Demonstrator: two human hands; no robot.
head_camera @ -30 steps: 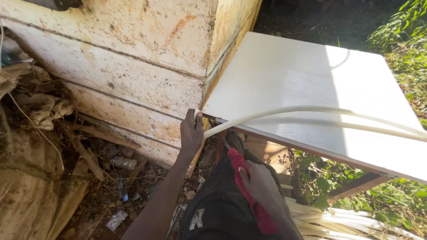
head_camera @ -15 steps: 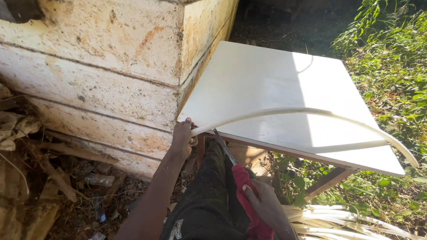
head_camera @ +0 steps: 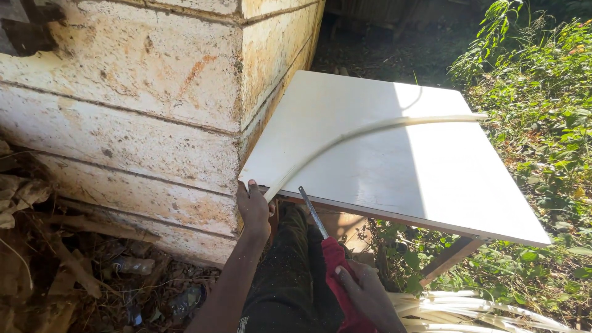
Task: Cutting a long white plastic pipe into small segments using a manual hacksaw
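At the board's (head_camera: 394,160) near corner, left hand (head_camera: 253,208) clamps the strip's (head_camera: 345,139) hidden end. Right hand (head_camera: 368,295) grips a red-wrapped blade (head_camera: 314,213), handle covered.

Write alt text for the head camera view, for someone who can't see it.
A person's left hand grips the near end of a long curved white strip lying across a white tabletop, while the right hand holds a red-handled blade beside it. A weathered plank wall stands to the left, weeds to the right.

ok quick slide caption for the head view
Left hand pins a pale curved strip on a white tabletop; right hand grips a red-handled blade.
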